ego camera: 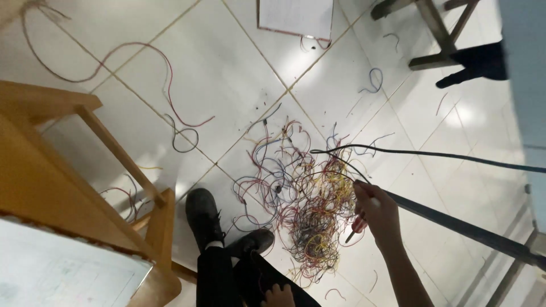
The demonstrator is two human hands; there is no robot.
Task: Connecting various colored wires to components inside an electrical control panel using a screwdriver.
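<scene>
The right hand (376, 211) clenches a thin black cable (432, 154) above a tangled heap of coloured wires (307, 204) on glossy white tiles (227, 85). The left hand (278, 297) rests on the knee, its grip hidden.

A single head-worn camera looks steeply down from standing or seated height at the white tiled floor (239, 74), tilted so the tile joints run diagonally. The wearer's black shoes (219, 224) sit low in the centre, a wooden stool (68, 170) fills the left edge, and the tangle of coloured wires (307, 199) lies mid-frame.
</scene>
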